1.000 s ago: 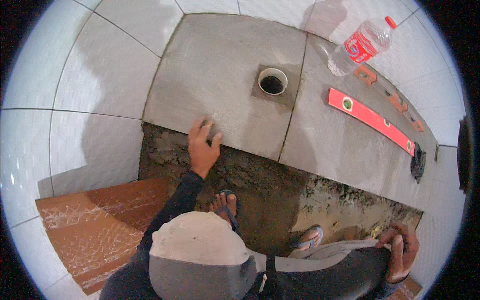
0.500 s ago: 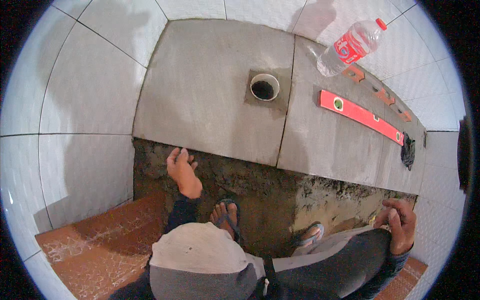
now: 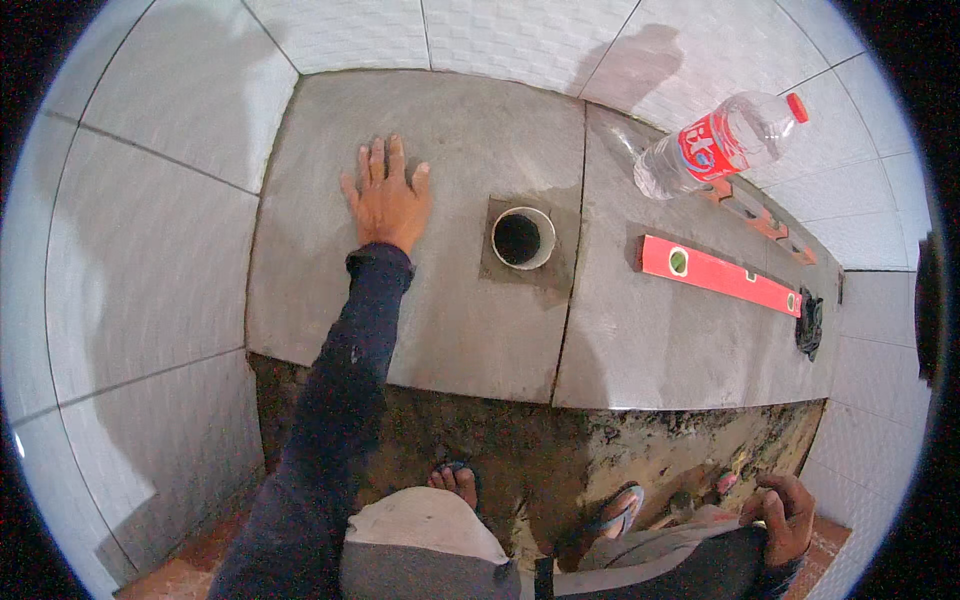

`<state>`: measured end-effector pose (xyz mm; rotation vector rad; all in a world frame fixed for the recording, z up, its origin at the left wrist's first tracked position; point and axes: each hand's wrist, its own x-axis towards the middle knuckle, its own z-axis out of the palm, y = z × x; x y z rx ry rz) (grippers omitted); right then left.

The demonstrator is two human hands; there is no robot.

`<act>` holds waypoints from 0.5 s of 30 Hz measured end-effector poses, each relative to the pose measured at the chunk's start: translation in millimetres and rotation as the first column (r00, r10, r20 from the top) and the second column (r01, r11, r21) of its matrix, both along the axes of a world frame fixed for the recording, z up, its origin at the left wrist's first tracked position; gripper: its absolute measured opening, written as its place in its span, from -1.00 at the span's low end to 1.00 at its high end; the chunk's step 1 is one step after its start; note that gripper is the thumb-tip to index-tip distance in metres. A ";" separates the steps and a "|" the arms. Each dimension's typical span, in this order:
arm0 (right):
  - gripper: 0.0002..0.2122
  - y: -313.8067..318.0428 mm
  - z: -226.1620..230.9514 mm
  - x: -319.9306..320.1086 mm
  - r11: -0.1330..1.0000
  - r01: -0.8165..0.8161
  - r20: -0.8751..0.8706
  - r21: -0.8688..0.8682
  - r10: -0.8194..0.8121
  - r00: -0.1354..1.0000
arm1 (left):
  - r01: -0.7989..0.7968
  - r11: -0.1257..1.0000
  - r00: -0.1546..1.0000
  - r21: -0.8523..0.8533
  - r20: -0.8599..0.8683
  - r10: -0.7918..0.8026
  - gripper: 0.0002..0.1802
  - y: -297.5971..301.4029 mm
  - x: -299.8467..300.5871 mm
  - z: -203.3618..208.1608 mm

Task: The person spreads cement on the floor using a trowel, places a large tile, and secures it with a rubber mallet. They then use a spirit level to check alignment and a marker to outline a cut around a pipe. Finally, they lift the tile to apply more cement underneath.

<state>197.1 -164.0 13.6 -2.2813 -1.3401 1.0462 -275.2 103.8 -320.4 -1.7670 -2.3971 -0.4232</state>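
Note:
My left hand lies palm down on a large grey floor tile, fingers spread, left of a round pipe opening. The white-rimmed opening sits in a square cutout. At the lower right, my right hand rests by my right knee, its fingers curled in; no object shows in it. A second grey tile carries a red spirit level and a clear plastic bottle with a red cap and label.
White tiled walls enclose the floor. In front of the grey tiles is a lower strip of rough, dark ground, where my sandalled feet stand. Crumpled black material lies at the level's right end. Small pinkish and yellow bits lie near my right foot.
My left hand has moved forward from above the tile's near edge and now lies flat on the tile. My right hand stays by the knee. The view has shifted.

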 end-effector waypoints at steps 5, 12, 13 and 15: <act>-0.68 -9.4 -7.0 54.3 0.987 0.159 0.170 0.012 -0.159 0.973 | -0.002 0.999 1.000 -0.044 0.003 0.002 -0.31 1.7 9.6 -2.0; -0.74 -43.0 12.7 54.9 0.943 -0.143 0.579 0.299 -0.060 0.813 | -0.012 1.000 0.981 0.002 -0.194 0.012 -0.29 0.6 -17.2 -49.3; -0.74 -48.1 26.7 41.1 0.878 -0.177 0.557 0.444 -0.116 0.822 | 0.010 1.000 0.968 0.001 -0.252 -0.009 -0.29 2.7 -30.8 -49.6; -0.74 -59.5 38.6 35.4 0.766 -0.205 0.555 0.609 -0.227 0.801 | 0.015 0.997 0.980 0.077 -0.198 0.000 -0.30 16.4 -36.6 -30.9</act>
